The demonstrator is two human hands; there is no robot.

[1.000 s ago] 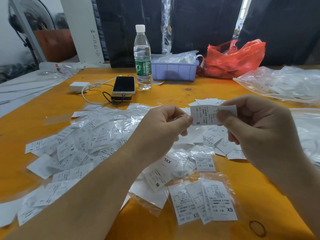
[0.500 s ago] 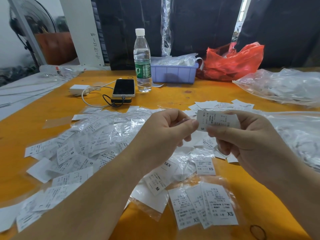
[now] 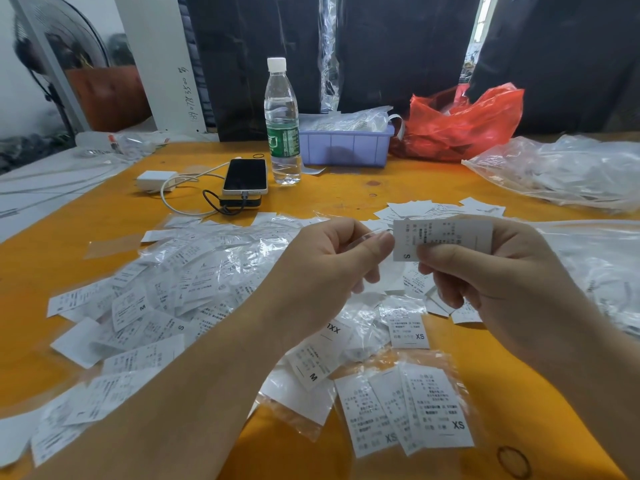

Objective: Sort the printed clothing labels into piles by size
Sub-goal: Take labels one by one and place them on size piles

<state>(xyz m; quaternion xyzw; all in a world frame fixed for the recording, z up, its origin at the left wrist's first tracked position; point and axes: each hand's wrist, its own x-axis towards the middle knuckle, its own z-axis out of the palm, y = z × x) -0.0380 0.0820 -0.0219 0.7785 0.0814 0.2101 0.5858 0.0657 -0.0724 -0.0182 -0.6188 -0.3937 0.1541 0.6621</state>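
- S label (image 3: 446, 235): being held up in the air over the orange table (image 3: 346, 192), in front of the person, long axis running left-right, the "S" mark sitting at its left end.
- Right hand (image 3: 485, 282): pinching the label, thumb (image 3: 446, 258) pressing on its lower front edge, fingers curling behind. This is the hand carrying it.
- Left hand (image 3: 332, 268): sitting just left of the label's left end, fingers curled with the thumb tip near the edge. It seems to be pinching a thin clear film, probably the label's sleeve; contact with the label itself I cannot tell.
- XS pile (image 3: 412, 410): lying below the right hand, near the table's front edge, 3 or so labels fanned on a clear bag.
- Loose white labels (image 3: 412, 207): lying just behind the hands. Sizes unreadable, so I'm not calling that the S pile.
- Unsorted heap (image 3: 166, 292): spreading to the left, under the left forearm, mixed M, S and XXL in plastic.
- Judgement: the drop is belonging to the right hand, since it alone is gripping; any S pile is more likely lying behind or to the right than in the left heap.
- Risk: thin paper, easy to flutter on release.
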